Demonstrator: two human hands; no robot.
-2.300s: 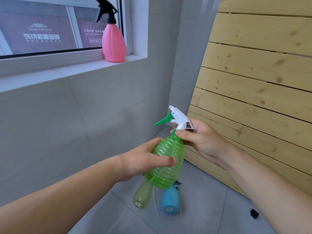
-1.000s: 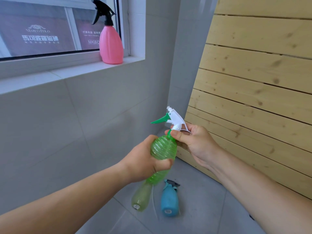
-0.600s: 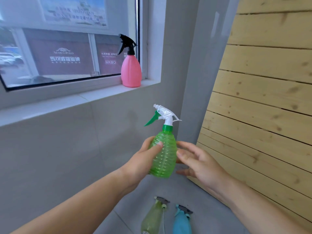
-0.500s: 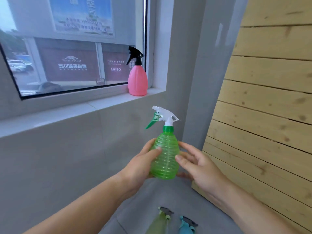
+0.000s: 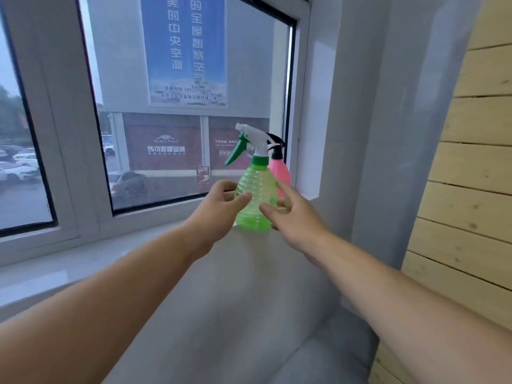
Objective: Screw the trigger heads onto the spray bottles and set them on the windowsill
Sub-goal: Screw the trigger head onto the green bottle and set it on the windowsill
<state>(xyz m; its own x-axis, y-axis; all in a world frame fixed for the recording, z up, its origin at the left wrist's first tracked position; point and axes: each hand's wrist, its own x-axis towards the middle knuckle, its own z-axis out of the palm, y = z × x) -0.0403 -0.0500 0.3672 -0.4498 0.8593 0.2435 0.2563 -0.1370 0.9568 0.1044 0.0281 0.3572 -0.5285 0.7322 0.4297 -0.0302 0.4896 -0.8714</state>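
Green spray bottle [image 5: 256,200] upright on windowsill [image 5: 83,261], trigger head [image 5: 250,141] on. Left hand [image 5: 219,210] grips its side; right hand [image 5: 296,217] open, fingers touching. Pink spray bottle [image 5: 280,173] just behind.

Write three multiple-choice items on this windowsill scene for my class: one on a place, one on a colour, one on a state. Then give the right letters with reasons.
1. Where is the green bottle?
A. at the windowsill's front edge
B. on the floor
C. on the wooden slats

2. What colour is the pink bottle's trigger head?
A. white
B. black
C. blue

3. How is the green bottle held?
A. left hand alone
B. right hand alone
C. both hands on it

Answers:
1 A: its base meets the windowsill edge.
2 B: a black head tops it.
3 C: the left hand grips its side and the right hand's fingers touch the other.
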